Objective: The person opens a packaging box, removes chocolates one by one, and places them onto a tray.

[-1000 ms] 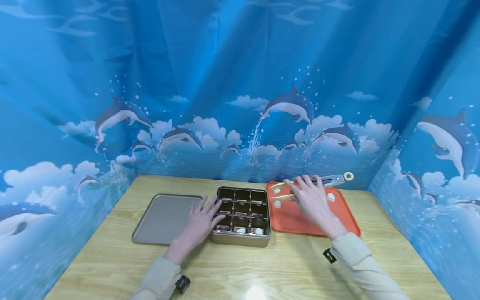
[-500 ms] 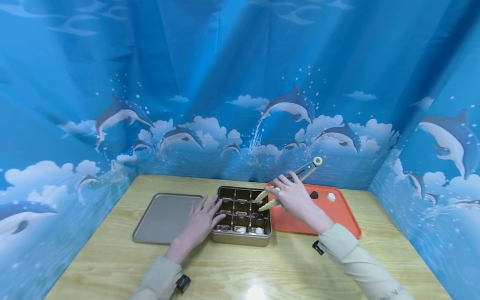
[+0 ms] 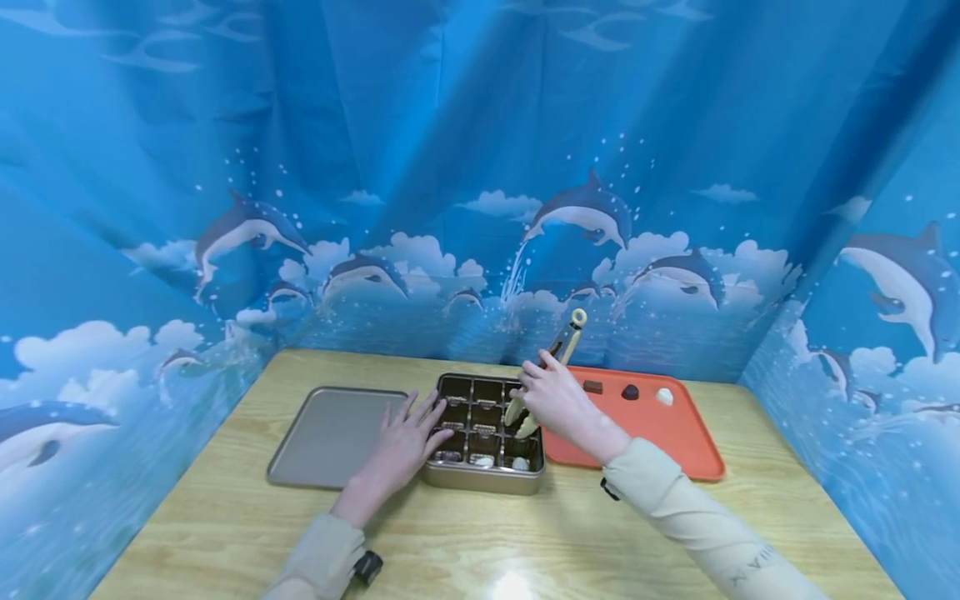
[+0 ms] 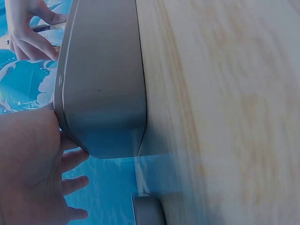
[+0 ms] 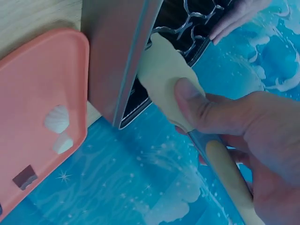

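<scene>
My right hand (image 3: 546, 398) grips cream-tipped metal tongs (image 3: 564, 342), its thumb pressed on one arm (image 5: 164, 70). The tong tips point down into the right column of a gold tin (image 3: 483, 479) with dark compartments. Whether the tips hold a piece is hidden. My left hand (image 3: 405, 437) lies flat with straight fingers on the tin's left rim, and its palm (image 4: 28, 168) shows beside the tin's wall (image 4: 103, 84). Several front compartments hold small pieces (image 3: 483, 460).
An orange tray (image 3: 637, 442) right of the tin carries a brown square (image 3: 593, 387), a dark round piece (image 3: 630, 392) and a white shell (image 3: 664, 397). A flat gold lid (image 3: 330, 433) lies left of the tin. Blue dolphin curtains enclose the wooden table (image 3: 480, 542).
My right hand has carried the tongs left from the orange tray to over the tin, tipping them more upright with the tips down into it. The left hand has stayed put.
</scene>
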Demonstrator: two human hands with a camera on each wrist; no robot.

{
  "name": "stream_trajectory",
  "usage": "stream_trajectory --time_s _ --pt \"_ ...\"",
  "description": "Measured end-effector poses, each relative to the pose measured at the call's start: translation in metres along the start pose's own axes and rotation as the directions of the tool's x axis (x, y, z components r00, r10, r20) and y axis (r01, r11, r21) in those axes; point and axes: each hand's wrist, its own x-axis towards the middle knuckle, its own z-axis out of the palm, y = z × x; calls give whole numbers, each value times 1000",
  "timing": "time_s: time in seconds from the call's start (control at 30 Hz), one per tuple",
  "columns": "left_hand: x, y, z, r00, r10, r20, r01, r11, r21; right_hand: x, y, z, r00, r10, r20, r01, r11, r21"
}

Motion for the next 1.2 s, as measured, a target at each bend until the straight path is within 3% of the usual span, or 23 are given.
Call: stream_trajectory --time_s 0.33,0.73,1.0,1.2 --pt "0 2 0 1000 -3 8 3 1000 -4 6 -17 7 998 -5 62 7 1000 -25" --pt "1 2 -1 1000 -7 15 7 1000 -2 -13 -7 9 997 57 -42 -53 995 88" --pt "0 1 1 1000 -11 7 11 1000 -4 -30 9 7 975 184 -122 -157 966 203" --pt "0 2 1 1000 -11 10 11 1000 -15 -45 14 12 939 301 -165 -248 927 281"
